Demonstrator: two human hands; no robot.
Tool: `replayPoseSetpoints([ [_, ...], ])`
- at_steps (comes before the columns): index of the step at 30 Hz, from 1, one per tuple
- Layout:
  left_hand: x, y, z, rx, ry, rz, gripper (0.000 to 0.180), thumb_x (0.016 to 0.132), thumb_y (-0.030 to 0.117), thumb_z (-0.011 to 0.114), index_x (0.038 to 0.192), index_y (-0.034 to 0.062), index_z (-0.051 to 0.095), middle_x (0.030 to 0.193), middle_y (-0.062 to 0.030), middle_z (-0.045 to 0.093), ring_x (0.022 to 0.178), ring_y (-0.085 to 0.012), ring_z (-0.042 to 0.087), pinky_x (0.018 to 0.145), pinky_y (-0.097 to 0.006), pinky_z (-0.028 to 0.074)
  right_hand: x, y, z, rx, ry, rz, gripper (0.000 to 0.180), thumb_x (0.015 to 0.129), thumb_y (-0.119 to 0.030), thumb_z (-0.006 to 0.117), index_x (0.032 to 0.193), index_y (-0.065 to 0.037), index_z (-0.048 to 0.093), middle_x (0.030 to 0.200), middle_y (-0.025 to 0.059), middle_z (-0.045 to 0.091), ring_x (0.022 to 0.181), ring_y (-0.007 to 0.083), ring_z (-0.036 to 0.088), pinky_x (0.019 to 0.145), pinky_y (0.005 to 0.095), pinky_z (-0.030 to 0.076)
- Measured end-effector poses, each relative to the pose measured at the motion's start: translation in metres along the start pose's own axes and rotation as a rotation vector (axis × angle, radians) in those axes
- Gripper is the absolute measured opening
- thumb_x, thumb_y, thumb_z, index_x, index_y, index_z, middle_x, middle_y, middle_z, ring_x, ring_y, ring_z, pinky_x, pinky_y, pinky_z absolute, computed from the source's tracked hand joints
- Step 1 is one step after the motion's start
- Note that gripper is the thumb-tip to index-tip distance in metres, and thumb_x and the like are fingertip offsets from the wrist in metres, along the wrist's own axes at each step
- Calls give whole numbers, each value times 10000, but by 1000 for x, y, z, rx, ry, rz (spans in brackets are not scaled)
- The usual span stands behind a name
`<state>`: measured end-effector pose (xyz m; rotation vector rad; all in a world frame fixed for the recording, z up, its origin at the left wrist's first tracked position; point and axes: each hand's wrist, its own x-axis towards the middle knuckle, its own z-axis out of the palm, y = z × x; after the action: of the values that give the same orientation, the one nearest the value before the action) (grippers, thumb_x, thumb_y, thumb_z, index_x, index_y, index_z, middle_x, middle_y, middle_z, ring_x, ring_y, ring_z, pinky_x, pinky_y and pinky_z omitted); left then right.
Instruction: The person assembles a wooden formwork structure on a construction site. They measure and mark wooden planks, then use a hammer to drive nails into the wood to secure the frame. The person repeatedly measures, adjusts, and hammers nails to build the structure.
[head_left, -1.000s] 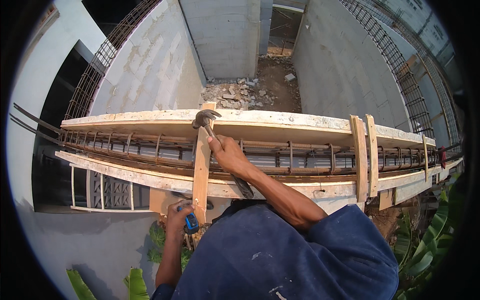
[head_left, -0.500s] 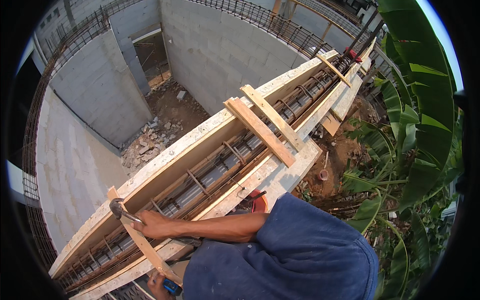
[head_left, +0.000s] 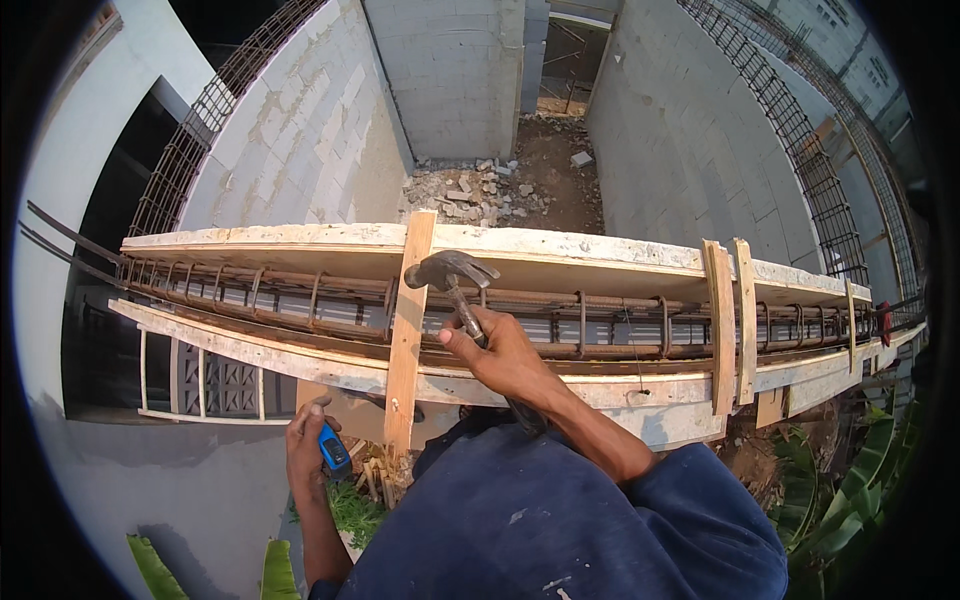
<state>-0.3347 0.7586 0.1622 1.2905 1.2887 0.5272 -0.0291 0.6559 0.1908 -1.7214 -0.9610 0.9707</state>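
Note:
My right hand (head_left: 500, 350) is wrapped round the handle of a claw hammer (head_left: 452, 270). Its steel head hovers over or beside a wooden slat (head_left: 402, 345); contact cannot be made out. The slat lies crosswise over a long plank formwork (head_left: 330, 372), spanning both side boards. Inside the formwork runs a rebar cage (head_left: 570, 325) with tied stirrups. Lower down, left of the slat's near end, my left hand (head_left: 304, 445) has curled fingers. Against its palm sits a small blue and black case (head_left: 334, 447), resembling a tape measure. Whatever the fingertips pinch, if anything, is too small to tell.
Two more slats (head_left: 719, 330) cross the formwork at the right, with another farther along. Beyond it, grey block walls (head_left: 680, 130) enclose a drop with rubble (head_left: 470, 190) at the bottom. Rebar ends (head_left: 70, 240) jut out at the left. Banana leaves (head_left: 860, 480) grow lower right.
My view has swung left, so the formwork now runs nearly level across it. The hammer, still in my right hand, has shifted to the slat's right side. My left hand shows more fully.

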Motion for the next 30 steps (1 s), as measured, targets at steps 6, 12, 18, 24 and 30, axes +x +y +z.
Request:
replayPoseSetpoints([
  [6,11,52,50,-210,-200,233,904,915,758,351,1438,23,421,874,-45,592,657,-82,594,542,-204,505,4,-25,19,172,-179,5,395,938,-405,675,1070,-36,721,644,-2,572,614,105,561,573,334,472],
  [12,13,75,140,-278,40,255,767,972,696,348,1193,0,583,896,-54,587,732,-109,590,611,-236,490,-15,-13,13,413,-267,71,612,792,-455,812,1215,-32,678,791,30,667,526,50,527,389,220,407],
  [18,1,79,189,-272,-16,105,667,1010,628,354,1115,15,595,936,-62,572,853,-140,570,754,-284,481,-34,18,-6,230,18,-100,648,757,-365,866,1248,-1,649,1052,134,704,952,190,633,838,350,511],
  [24,1,79,230,-169,-477,154,545,1004,493,518,1290,30,542,1191,-115,558,1110,-176,526,977,-313,417,-59,21,-77,208,221,98,606,758,-290,863,1193,52,616,933,123,694,823,174,634,734,322,509],
  [30,-6,67,273,-195,-712,106,568,935,382,689,1295,-28,532,1133,-134,613,1058,-174,575,912,-297,477,-93,43,-133,370,306,254,377,795,-287,844,931,-58,577,649,-2,573,475,56,504,389,211,377],
])
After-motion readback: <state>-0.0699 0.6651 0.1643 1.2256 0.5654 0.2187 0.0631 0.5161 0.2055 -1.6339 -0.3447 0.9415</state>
